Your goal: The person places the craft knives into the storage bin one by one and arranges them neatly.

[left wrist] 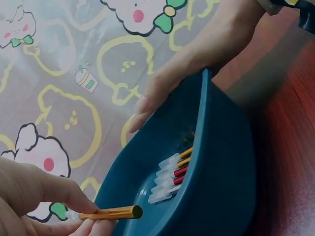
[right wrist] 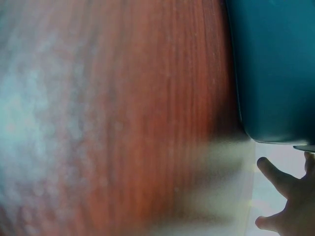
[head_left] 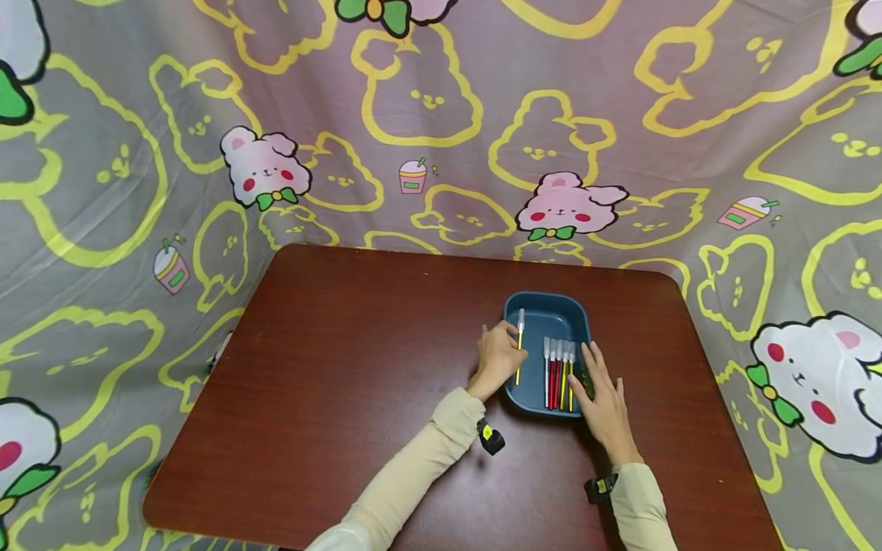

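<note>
My left hand pinches a slim gold pen-like stick with a translucent cap, over the left side of a blue plastic tray. In the left wrist view, the gold stick has its dark, flat end toward the camera. Several similar capped sticks, in silver, red and gold, lie side by side inside the tray at the near right. My right hand rests at the tray's right rim, fingers extended and spread, thumb toward the row. In the right wrist view its fingers show beside the tray wall.
The tray stands on a brown wooden table, right of the middle. A grey curtain with cartoon prints hangs behind the table and along both sides. Black straps with small devices sit at both wrists.
</note>
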A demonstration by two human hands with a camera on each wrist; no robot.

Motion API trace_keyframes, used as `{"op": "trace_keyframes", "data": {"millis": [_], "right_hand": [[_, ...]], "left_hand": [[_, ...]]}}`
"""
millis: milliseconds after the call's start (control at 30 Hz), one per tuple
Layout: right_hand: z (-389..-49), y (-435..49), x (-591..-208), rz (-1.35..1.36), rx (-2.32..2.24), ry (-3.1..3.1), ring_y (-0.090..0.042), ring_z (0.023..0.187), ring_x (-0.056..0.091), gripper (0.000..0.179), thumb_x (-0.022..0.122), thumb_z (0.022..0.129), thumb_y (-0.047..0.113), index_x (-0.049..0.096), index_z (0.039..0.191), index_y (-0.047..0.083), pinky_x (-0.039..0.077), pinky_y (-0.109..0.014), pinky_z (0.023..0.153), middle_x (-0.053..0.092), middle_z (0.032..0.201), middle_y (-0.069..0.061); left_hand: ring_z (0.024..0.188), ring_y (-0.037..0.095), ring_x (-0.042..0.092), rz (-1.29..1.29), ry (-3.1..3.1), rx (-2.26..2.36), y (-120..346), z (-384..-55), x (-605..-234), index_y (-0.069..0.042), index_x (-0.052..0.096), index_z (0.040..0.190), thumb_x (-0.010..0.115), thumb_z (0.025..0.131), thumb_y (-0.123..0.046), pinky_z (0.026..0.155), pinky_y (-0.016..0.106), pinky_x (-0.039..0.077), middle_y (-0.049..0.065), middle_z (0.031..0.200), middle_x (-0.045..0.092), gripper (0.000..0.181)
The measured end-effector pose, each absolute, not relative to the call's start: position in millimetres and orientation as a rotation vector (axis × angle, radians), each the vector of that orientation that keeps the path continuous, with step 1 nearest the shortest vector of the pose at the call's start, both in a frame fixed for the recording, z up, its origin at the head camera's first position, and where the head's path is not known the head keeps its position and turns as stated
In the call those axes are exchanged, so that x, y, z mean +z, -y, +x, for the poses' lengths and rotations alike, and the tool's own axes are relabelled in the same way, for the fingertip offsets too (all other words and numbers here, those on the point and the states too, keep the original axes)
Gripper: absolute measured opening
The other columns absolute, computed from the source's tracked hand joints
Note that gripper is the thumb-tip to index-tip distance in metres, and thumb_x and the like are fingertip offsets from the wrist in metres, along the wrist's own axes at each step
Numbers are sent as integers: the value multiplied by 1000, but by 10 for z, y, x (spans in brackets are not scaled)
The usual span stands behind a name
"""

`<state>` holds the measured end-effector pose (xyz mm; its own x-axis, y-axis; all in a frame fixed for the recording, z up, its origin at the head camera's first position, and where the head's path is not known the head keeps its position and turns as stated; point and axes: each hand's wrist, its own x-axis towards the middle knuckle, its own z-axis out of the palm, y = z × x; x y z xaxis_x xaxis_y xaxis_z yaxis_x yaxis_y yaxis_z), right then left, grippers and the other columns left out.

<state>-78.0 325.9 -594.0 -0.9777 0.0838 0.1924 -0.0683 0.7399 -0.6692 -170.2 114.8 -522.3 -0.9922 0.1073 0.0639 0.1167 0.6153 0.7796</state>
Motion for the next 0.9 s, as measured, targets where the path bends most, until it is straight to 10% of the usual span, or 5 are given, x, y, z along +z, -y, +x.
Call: {"op": "trace_keyframes", "data": {"millis": [267, 900], "right_hand": [[-785, -3253, -5938, -16, 1060, 2730, -55, 148, 35, 68, 58, 108, 34, 31, 168, 17, 8, -84, 113, 22, 174, -16], [-775, -3243, -5928, -19, 1066, 2734, -56, 146, 37, 67, 57, 109, 34, 31, 167, 15, 7, -84, 113, 21, 175, -14]], "left_hand": [[68, 16, 65, -212, 2828, -1398, -1240, -1592, -5146, 0, 71, 102, 80, 74, 5, 64, 28, 52, 3, 73, 70, 30], [72, 23, 66, -183, 2939, -1237, -1627, -1609, -5636, -11, 59, 87, 84, 70, 2, 53, 38, 49, 5, 75, 63, 33]]}}
